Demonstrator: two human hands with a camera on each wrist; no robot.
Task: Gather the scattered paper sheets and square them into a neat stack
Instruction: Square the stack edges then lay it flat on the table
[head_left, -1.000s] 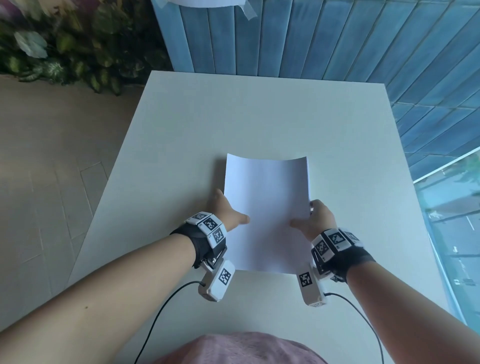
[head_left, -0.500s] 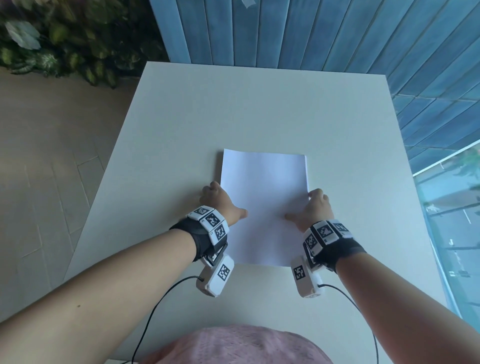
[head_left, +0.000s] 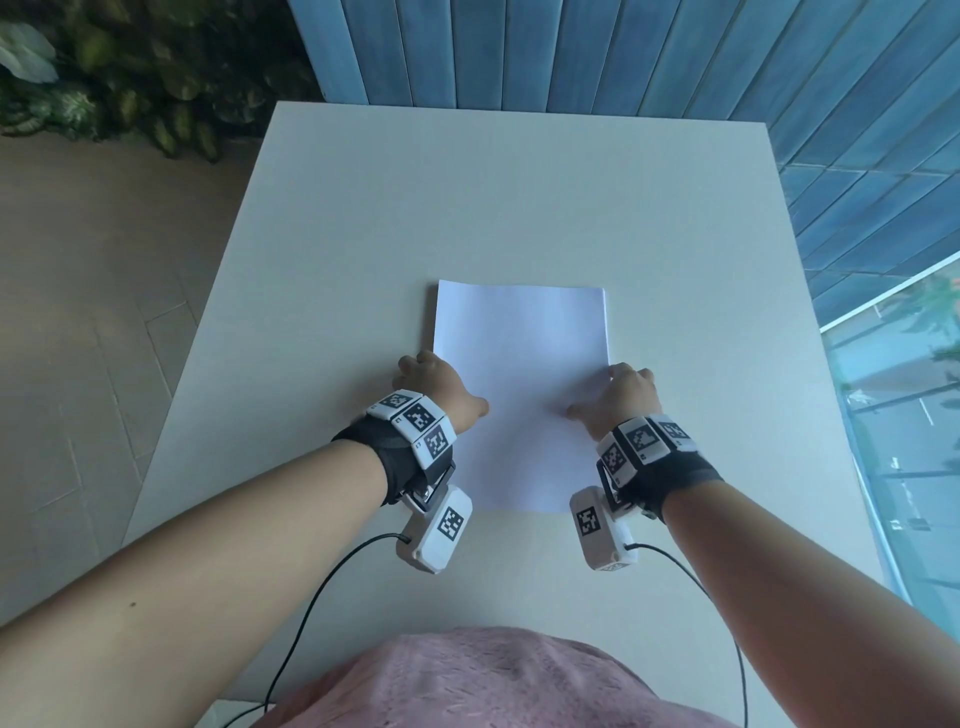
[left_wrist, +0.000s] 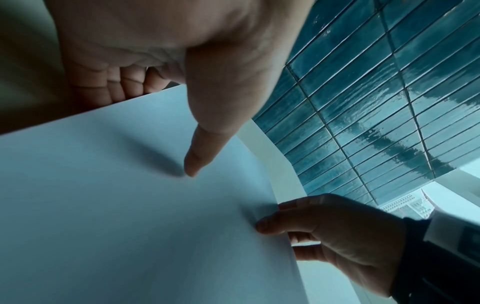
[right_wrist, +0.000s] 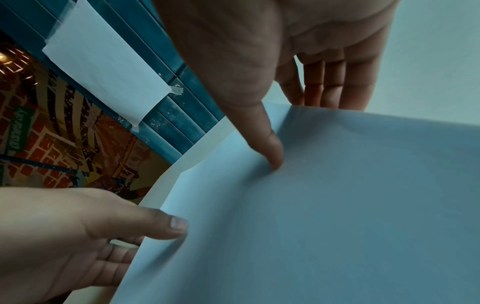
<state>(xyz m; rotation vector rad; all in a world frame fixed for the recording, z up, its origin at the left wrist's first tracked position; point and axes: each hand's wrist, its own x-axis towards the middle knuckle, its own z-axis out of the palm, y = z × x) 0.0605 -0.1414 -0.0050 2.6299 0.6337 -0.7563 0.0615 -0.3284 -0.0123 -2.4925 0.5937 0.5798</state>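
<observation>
A stack of white paper sheets (head_left: 519, 395) lies flat on the pale table (head_left: 467, 197), its edges lined up. My left hand (head_left: 441, 387) holds the stack's left edge and my right hand (head_left: 618, 397) holds its right edge, both about halfway along. The wrist views show the same grip on each side. My left hand (left_wrist: 202, 92) has its thumb on top of the paper (left_wrist: 130, 205) and its fingers tucked under the edge. My right hand (right_wrist: 246, 82) pinches the paper (right_wrist: 337, 205) likewise. Each wrist view also catches the other hand: the right hand (left_wrist: 324, 226) and the left hand (right_wrist: 78, 226).
A blue tiled wall (head_left: 623, 52) runs behind the table and along its right. Leafy plants (head_left: 130, 78) stand at the back left above a tiled floor. A window (head_left: 909, 415) is at the right. A sheet taped to the wall (right_wrist: 103, 61) shows in the right wrist view.
A second ago the stack stood tilted up with its top edge bowed. Both hands have lowered it, and it now lies flat on the table.
</observation>
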